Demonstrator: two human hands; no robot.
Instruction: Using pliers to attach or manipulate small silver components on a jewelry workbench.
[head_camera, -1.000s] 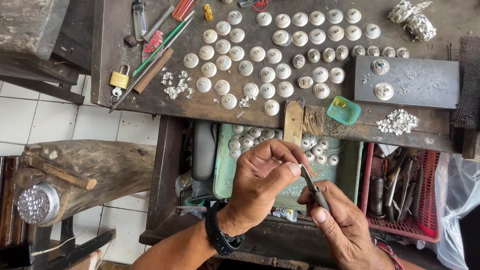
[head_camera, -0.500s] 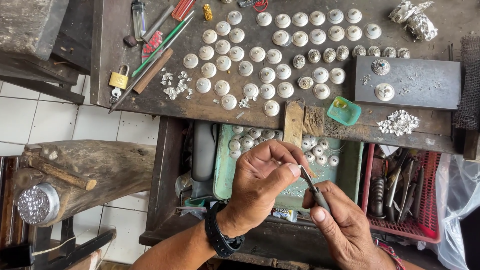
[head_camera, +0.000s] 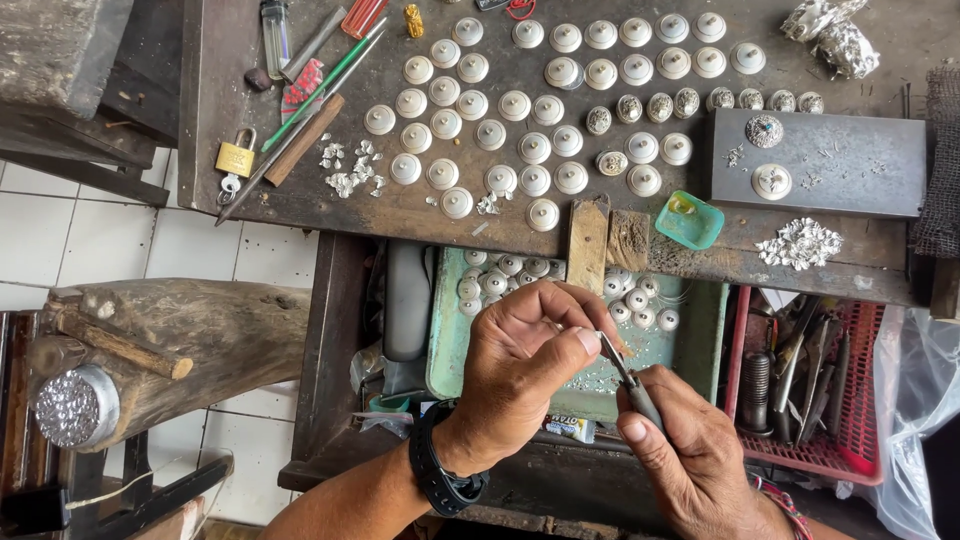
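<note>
Below, my left hand (head_camera: 520, 355) curls its fingertips tightly together over a green tray (head_camera: 445, 330) of small white domed caps (head_camera: 640, 300); what they pinch is too small to tell. My right hand (head_camera: 690, 450) grips slim metal pliers (head_camera: 625, 375), tips touching the left thumb, beneath a workbench (head_camera: 300, 200) lined with rows of caps.

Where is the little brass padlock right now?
The brass padlock lies at the left end of the workbench, seen from the head camera, just left of a wooden stick and far from both hands.
</note>
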